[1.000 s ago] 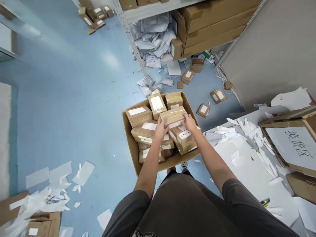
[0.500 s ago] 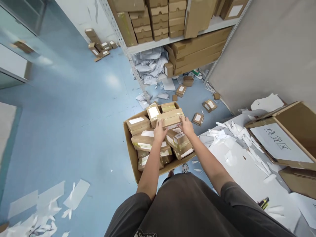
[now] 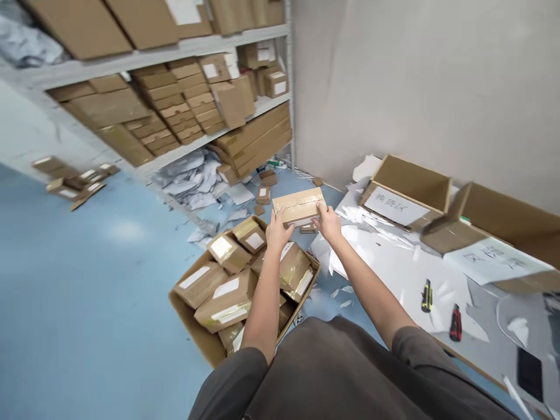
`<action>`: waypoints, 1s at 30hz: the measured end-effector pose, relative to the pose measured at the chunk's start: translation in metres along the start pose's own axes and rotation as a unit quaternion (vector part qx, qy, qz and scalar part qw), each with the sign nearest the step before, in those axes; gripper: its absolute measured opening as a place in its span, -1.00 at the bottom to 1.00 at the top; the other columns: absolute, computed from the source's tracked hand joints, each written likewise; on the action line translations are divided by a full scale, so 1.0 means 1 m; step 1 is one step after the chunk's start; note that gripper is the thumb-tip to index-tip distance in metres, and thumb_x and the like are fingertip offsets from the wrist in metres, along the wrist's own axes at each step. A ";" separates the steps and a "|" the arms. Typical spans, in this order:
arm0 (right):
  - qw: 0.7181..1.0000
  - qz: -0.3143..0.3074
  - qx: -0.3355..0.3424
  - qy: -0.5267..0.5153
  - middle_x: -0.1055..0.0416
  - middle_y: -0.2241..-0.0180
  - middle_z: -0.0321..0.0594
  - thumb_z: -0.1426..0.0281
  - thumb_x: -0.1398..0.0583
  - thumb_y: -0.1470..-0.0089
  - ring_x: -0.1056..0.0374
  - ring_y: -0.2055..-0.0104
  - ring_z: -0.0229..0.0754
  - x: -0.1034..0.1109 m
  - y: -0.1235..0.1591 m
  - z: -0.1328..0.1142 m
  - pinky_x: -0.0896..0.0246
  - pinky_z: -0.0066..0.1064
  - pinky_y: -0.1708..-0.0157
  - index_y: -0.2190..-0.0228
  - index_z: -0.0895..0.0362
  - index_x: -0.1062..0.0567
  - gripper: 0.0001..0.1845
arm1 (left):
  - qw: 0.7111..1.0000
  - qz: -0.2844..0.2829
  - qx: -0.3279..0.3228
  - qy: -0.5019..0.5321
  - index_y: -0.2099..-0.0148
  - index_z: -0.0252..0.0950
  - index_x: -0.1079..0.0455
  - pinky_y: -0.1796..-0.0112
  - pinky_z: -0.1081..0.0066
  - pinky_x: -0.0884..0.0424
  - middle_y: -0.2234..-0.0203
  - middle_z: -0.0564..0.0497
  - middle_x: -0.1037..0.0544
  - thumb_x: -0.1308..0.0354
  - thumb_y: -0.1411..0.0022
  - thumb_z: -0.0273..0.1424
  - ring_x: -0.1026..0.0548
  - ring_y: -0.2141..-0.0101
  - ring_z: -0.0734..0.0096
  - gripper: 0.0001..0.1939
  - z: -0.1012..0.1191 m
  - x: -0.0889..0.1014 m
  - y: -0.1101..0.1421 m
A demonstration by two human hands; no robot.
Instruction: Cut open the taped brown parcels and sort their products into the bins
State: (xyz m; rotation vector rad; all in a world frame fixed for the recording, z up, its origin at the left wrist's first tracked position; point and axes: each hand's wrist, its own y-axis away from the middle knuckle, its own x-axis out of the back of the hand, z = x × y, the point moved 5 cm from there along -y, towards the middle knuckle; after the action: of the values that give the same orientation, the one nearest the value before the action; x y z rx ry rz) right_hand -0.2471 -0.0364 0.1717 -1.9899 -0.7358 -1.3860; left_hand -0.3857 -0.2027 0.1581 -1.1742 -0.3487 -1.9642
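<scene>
Both hands hold one small taped cardboard parcel (image 3: 298, 206) up in the air, above the floor and beside the table edge. My left hand (image 3: 277, 231) grips its left end, and my right hand (image 3: 327, 223) grips its right end. Below my left arm, a big open carton (image 3: 198, 331) on the blue floor is filled with several similar taped parcels (image 3: 227, 302) bearing white labels.
A white table (image 3: 406, 274) at right carries paper scraps, two utility knives (image 3: 426, 294), an open labelled box (image 3: 405, 192) and other cartons. Metal shelves (image 3: 175, 46) at the back hold stacked cardboard boxes. Torn paper and small parcels litter the floor beneath them.
Both hands lifted the parcel out of the carton and carried it up and to the right toward the table. The view swung right and upward.
</scene>
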 end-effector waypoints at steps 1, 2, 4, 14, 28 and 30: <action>1.000 0.010 -0.021 0.001 -0.41 -0.03 0.03 0.23 -0.33 -0.29 -0.44 0.01 0.08 0.011 0.005 0.021 -0.32 -0.25 0.04 -0.32 0.04 -0.34 -0.35 | 1.000 -0.010 -0.019 0.002 -0.56 -0.05 -0.05 -0.23 0.01 -0.46 -0.50 -0.14 -0.16 -0.33 -0.33 -0.25 -0.29 -0.40 -0.12 -0.14 0.021 -0.010 -0.004; 0.999 0.020 -0.043 0.002 -0.42 -0.02 0.02 0.23 -0.33 -0.29 -0.44 0.01 0.08 0.021 0.011 0.044 -0.32 -0.25 0.04 -0.32 0.03 -0.34 -0.35 | 0.999 -0.021 -0.039 0.005 -0.56 -0.04 -0.05 -0.23 0.01 -0.46 -0.50 -0.13 -0.17 -0.33 -0.33 -0.26 -0.28 -0.40 -0.11 -0.14 0.044 -0.022 -0.007; 0.995 0.034 -0.091 0.006 -0.42 -0.02 0.02 0.23 -0.32 -0.30 -0.44 0.01 0.07 0.039 0.027 0.093 -0.33 -0.25 0.05 -0.33 0.03 -0.34 -0.36 | 0.996 -0.047 -0.081 0.011 -0.55 -0.05 -0.07 -0.23 0.01 -0.46 -0.50 -0.13 -0.16 -0.33 -0.33 -0.26 -0.27 -0.41 -0.11 -0.15 0.091 -0.049 -0.009; 0.959 0.036 -0.281 0.030 -0.44 -0.05 0.06 0.24 -0.31 -0.31 -0.44 -0.02 0.08 0.084 0.154 0.332 -0.32 -0.25 0.05 -0.36 0.05 -0.30 -0.32 | 0.956 -0.193 -0.218 0.042 -0.52 -0.17 -0.13 -0.23 0.07 -0.45 -0.54 -0.26 -0.02 -0.35 -0.30 -0.31 -0.33 -0.38 -0.15 -0.16 0.299 -0.221 0.052; 0.913 -0.087 -0.398 -0.014 -0.39 -0.11 0.08 0.23 -0.17 -0.42 -0.44 -0.04 0.05 -0.048 0.283 0.439 -0.33 -0.31 0.06 -0.53 0.04 0.05 -0.17 | 0.903 -0.353 -0.233 -0.072 -0.53 -0.22 -0.12 -0.20 0.08 -0.47 -0.53 -0.35 0.02 -0.30 -0.35 -0.38 -0.36 -0.35 -0.13 -0.21 0.310 -0.407 0.150; 0.904 -0.120 -0.410 -0.030 -0.34 -0.17 0.08 0.25 -0.19 -0.40 -0.43 -0.07 0.05 -0.071 0.293 0.437 -0.35 -0.30 0.03 -0.54 -0.01 0.12 -0.11 | 0.892 -0.369 -0.245 -0.090 -0.54 -0.22 -0.11 -0.21 0.05 -0.45 -0.55 -0.34 0.06 -0.28 -0.35 -0.41 -0.31 -0.37 -0.14 -0.21 0.297 -0.426 0.158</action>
State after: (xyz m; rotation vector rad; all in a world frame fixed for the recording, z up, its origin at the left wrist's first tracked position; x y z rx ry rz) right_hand 0.2140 0.0830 -0.0634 -2.6411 -0.4567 -2.0231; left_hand 0.0193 0.0816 -0.0641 -1.7313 -0.4566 -2.7135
